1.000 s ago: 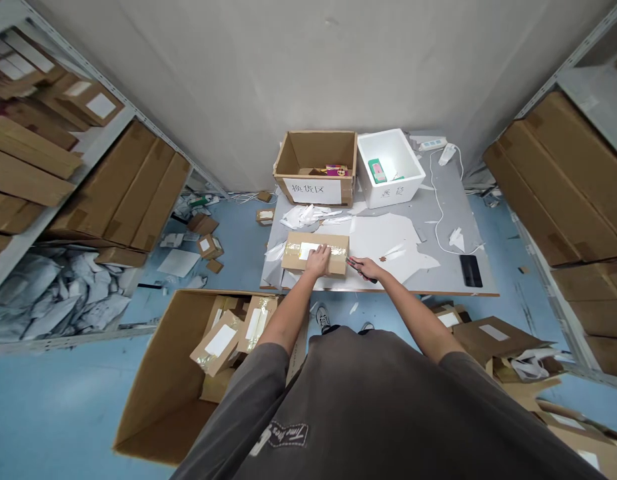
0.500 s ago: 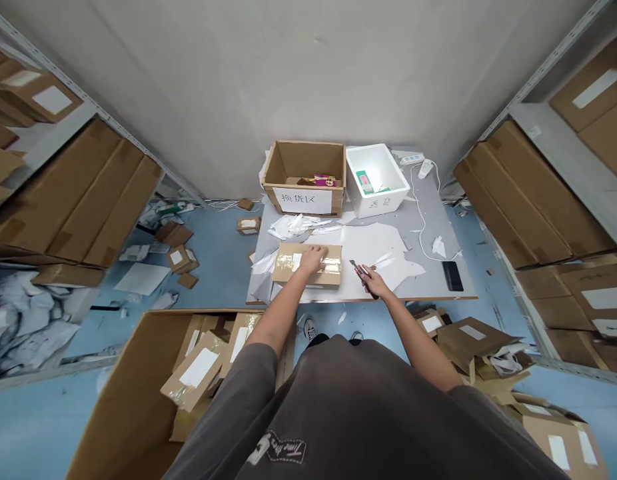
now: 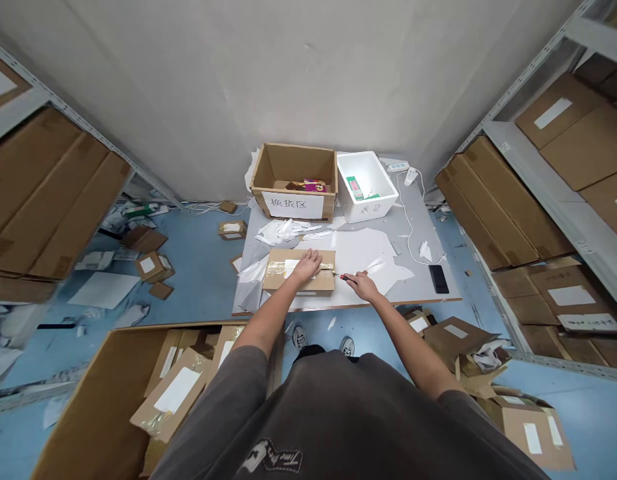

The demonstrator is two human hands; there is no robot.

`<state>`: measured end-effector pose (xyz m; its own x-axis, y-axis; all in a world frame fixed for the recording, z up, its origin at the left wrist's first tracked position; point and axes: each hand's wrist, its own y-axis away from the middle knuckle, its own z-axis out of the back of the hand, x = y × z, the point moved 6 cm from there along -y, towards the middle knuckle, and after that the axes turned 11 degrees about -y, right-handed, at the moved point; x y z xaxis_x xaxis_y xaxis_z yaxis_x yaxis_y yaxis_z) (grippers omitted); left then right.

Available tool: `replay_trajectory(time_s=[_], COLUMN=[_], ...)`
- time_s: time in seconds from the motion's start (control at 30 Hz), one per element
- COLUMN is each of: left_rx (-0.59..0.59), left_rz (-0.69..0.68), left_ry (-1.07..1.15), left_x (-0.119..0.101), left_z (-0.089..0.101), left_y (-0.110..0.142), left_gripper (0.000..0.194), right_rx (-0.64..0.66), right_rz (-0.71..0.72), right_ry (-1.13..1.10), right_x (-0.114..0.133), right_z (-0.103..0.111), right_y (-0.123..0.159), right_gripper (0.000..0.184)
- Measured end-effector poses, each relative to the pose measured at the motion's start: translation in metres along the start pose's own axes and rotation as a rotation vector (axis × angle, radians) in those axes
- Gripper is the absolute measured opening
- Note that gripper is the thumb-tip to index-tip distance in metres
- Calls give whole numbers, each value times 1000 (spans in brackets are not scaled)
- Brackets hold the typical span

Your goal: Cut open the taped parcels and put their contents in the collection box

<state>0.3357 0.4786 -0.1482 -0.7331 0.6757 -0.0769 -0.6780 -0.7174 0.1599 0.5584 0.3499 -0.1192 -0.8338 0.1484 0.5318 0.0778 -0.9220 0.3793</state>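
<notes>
A taped cardboard box (image 3: 277,257) with a white label lies near the front edge of the table (image 3: 418,297). My left hand (image 3: 307,265) rests on its top, fingers spread flat over the tape. In my right hand (image 3: 363,287) is a utility knife (image 3: 342,277), gripped by the handle. Its blade points left and meets the right end of the taped seam; how deep it goes I cannot tell. Beneath and right of the box is white paper (image 3: 361,250).
Behind stand an open cardboard carton (image 3: 294,203) and a white foam box (image 3: 371,212), both with items inside. A phone (image 3: 439,279) lies at the right, near a white cable. A large carton of parcels (image 3: 88,400) stands lower left. Shelves with boxes flank both sides.
My right hand has moved left, bringing the knife blade to the box's right end. My left hand stays on the box. The view has shifted slightly.
</notes>
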Motion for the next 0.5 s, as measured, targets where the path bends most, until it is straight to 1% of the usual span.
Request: replay_trajectory(time_s=[0.1, 0.3, 0.4, 0.5], left_rx=[-94, -255, -304, -334], left_rz=[-19, 11, 33, 47], left_ry=[15, 56, 79, 95], left_x=[2, -5, -7, -8], left_z=[-13, -36, -43, -48], left_y=[6, 21, 25, 27], left_gripper=[46, 44, 44, 45], right_rx=[-30, -53, -49, -55], right_rz=[77, 224, 276, 286], right_ry=[41, 86, 109, 129], right_x=[3, 6, 3, -3], right_z=[3, 9, 6, 2], right_y=[-14, -37, -40, -38], right_gripper=[41, 31, 31, 33])
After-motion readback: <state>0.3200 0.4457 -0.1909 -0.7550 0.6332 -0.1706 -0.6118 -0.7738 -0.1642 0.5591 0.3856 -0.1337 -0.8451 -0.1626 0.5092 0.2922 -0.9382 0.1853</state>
